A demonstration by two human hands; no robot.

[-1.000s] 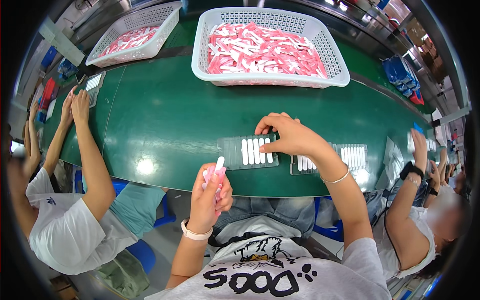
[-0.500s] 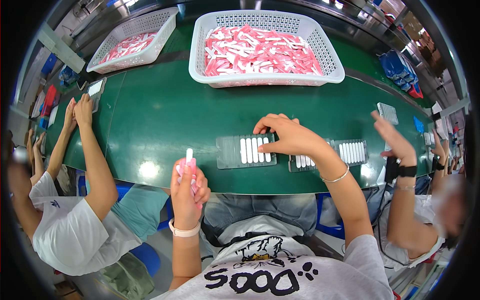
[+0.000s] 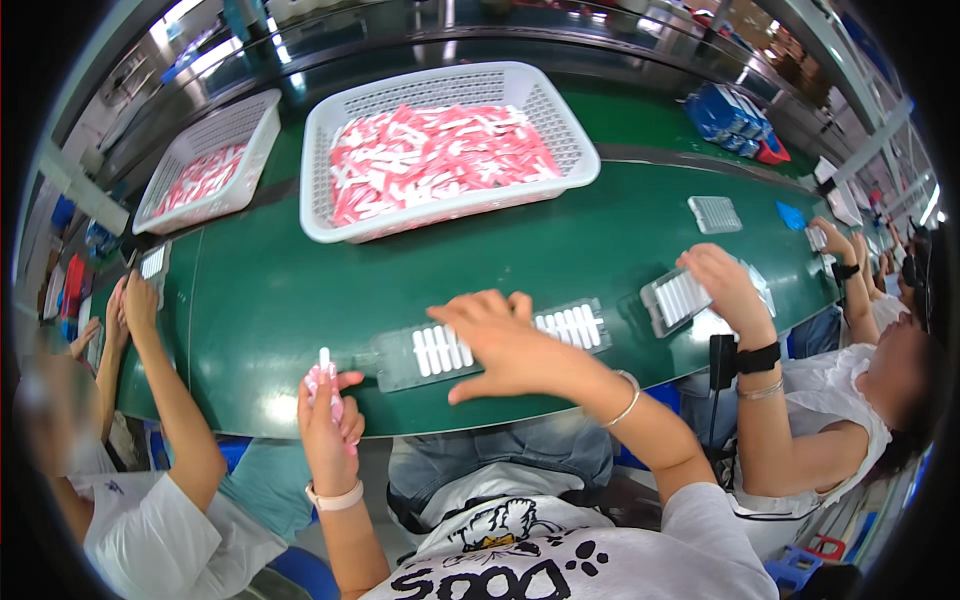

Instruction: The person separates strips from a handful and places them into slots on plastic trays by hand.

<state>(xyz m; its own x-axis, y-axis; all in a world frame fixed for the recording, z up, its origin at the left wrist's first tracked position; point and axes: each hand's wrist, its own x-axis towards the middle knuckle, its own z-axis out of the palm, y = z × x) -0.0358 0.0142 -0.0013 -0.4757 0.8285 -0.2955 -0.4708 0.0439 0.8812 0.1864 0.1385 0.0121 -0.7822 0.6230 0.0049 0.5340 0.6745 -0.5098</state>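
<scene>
Well, the right hand (image 3: pixel 512 345) spreads loosely over a clear plastic tray (image 3: pixel 396 368) of rounded white sticks (image 3: pixel 432 353) on that glossy green table (image 3: pixel 250 310); the left hand (image 3: pixel 328 432) grips slim pink-and-white strips (image 3: pixel 324 374).

I'm standing in a factory workshop: one long green counter (image 3: pixel 260 290) runs past a co-worker (image 3: pixel 170 510) at eight o'clock and another worker (image 3: pixel 805 430) at four, with a white basket (image 3: pixel 430 92) at twelve, a smaller basket (image 3: pixel 225 125) at ten, both heaped with pink-and-white pieces (image 3: pixel 440 155), and a metal beam (image 3: pixel 870 145) at two.
</scene>
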